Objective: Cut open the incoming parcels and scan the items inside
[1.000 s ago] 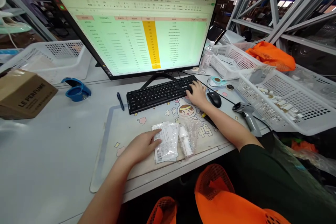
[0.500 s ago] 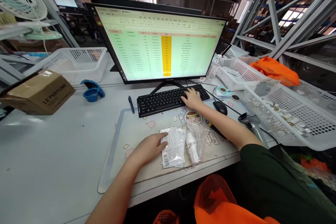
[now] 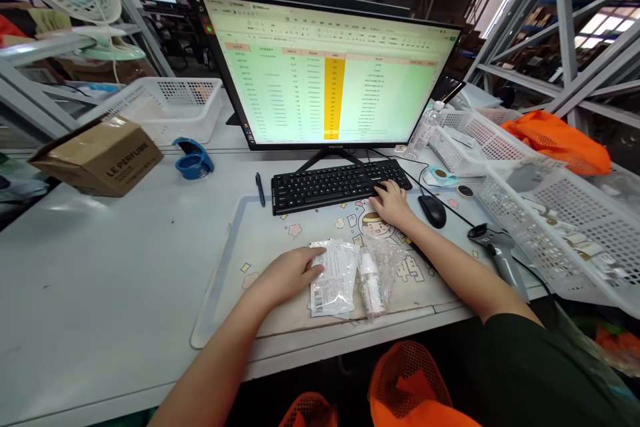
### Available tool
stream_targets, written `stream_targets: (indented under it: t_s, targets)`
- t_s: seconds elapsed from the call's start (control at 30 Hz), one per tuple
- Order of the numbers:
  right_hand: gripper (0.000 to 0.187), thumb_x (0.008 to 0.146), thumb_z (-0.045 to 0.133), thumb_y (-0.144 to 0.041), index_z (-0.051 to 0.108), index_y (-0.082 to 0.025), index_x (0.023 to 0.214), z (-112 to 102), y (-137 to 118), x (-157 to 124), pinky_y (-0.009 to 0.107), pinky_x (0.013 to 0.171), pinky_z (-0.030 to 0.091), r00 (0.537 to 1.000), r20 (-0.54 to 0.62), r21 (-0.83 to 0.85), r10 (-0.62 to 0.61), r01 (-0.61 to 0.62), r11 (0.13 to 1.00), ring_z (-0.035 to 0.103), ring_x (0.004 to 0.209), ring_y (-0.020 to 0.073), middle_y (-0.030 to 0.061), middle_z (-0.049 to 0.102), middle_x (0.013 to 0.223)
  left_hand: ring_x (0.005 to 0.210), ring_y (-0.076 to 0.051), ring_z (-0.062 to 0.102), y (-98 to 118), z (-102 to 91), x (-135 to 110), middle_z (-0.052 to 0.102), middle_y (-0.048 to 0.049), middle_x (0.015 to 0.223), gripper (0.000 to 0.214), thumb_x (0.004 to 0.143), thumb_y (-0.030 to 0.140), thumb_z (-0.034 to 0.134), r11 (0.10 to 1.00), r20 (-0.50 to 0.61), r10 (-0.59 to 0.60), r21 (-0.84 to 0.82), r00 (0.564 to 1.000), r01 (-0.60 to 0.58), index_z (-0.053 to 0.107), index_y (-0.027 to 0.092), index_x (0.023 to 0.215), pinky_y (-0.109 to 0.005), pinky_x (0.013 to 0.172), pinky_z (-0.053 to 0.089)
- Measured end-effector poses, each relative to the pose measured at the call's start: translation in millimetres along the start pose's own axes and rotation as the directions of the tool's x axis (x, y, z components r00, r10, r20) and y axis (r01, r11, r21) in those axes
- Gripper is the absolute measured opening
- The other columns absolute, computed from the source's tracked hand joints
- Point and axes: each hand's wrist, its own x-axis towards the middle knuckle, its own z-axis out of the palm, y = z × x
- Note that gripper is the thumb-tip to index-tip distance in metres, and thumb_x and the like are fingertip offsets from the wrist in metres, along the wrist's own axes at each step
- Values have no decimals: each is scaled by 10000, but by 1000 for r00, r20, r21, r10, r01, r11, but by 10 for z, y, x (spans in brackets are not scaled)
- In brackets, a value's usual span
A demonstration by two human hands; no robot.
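Observation:
My left hand [image 3: 290, 275] is at the left edge of some flat white printed sachets [image 3: 334, 280], its thumb and forefinger on top and the other fingers hidden. The sachets lie stacked on the patterned desk mat. Beside them, to the right, is a small white bottle [image 3: 371, 287] in clear bubble wrap [image 3: 387, 260]. My right hand [image 3: 393, 203] rests with spread fingers on the right part of the black keyboard [image 3: 325, 188], holding nothing. Behind the keyboard, a monitor [image 3: 285, 87] displays a spreadsheet with one yellow column.
A mouse [image 3: 433, 211] and a barcode scanner [image 3: 500, 257] lie right of my right arm. White baskets [image 3: 565, 207] line the right side. A pen [image 3: 260, 189], a blue tape dispenser [image 3: 194, 160] and a cardboard box [image 3: 107, 157] are at left.
The camera view has shifted, so the desk items appear farther right. My right hand has slid slightly toward the keyboard's front edge. My left hand keeps its place on the sachets.

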Motion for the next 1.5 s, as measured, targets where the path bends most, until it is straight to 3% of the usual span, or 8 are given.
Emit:
stream_targets:
  t_s: [0.17, 0.5, 0.73, 0.9, 1.07, 1.17, 1.3, 1.5]
  targets:
    - [605, 1074, 478, -449, 590, -105, 1559, 22, 64, 17, 537, 1192, 359, 1000, -15, 39, 0, 1, 999, 415, 1515, 379, 228, 599, 1529, 955, -286, 697, -3, -5, 12, 770, -101, 1074, 588, 1002, 457, 508, 1000, -4, 3, -13, 1000, -3, 653, 192, 1506, -391, 907, 524]
    - [496, 1069, 536, -446, 729, -134, 1404, 68, 59, 30, 603, 1219, 369, 997, -71, 31, 6, -4, 1000, 317, 1606, 432, 208, 449, 1693, 936, -269, 702, 18, -49, 13, 781, -83, 1048, 530, 1011, 434, 522, 999, -67, 23, -38, 997, -26, 696, 202, 1455, -382, 885, 546]
    - [569, 1096, 472, -372, 562, -20, 1534, -792, 398, 67, 624, 1251, 331, 965, -236, 155, 112, -77, 985, 382, 1574, 377, 265, 457, 1661, 1027, -278, 685, 9, 39, 43, 760, -114, 1162, 511, 1002, 457, 496, 988, -213, 144, -17, 966, -151, 747, 165, 1338, -407, 958, 548]
    - [433, 1061, 527, -341, 710, -113, 1380, -1275, 868, -575, 473, 1227, 424, 969, -222, 204, 111, -65, 977, 576, 1417, 287, 206, 638, 1504, 1039, -272, 677, 339, 245, 7, 723, -117, 1103, 471, 1031, 456, 491, 958, -226, 285, 92, 932, -271, 743, 175, 1313, -410, 983, 547]
    - [362, 988, 596, -327, 792, -142, 1229, -990, 1010, -1025, 432, 1144, 501, 985, -39, 200, 170, -159, 967, 670, 1260, 314, 159, 767, 1305, 1157, -324, 673, 562, 190, 209, 703, -147, 1216, 482, 1035, 472, 491, 927, -180, 340, 232, 923, -296, 754, 184, 1318, -462, 1049, 547]
    - [462, 983, 583, -358, 749, -115, 1339, -772, 1129, -942, 495, 1181, 464, 973, -67, 180, 219, -204, 962, 616, 1348, 364, 200, 706, 1418, 1320, -382, 603, 473, 66, 525, 654, -193, 1359, 498, 1009, 446, 534, 956, -364, 187, 281, 912, -84, 740, 149, 1351, -539, 1166, 488]
    - [702, 971, 615, -427, 554, -87, 1582, -504, 1213, -805, 535, 1194, 454, 950, -91, 149, 298, -283, 948, 526, 1460, 408, 253, 503, 1642, 1637, -457, 243, 261, 18, 897, 352, -250, 1719, 685, 975, 398, 605, 926, -598, -141, 203, 789, 320, 539, 90, 1583, -645, 1307, 300]
    - [648, 977, 552, -381, 594, -89, 1554, -104, 1149, -763, 552, 1116, 501, 937, -201, 97, 287, -272, 957, 589, 1365, 439, 270, 481, 1639, 1674, -419, 205, -12, 59, 1103, 303, -215, 1769, 682, 1050, 484, 493, 914, -605, -205, 163, 770, 371, 473, 140, 1638, -669, 1335, 229]
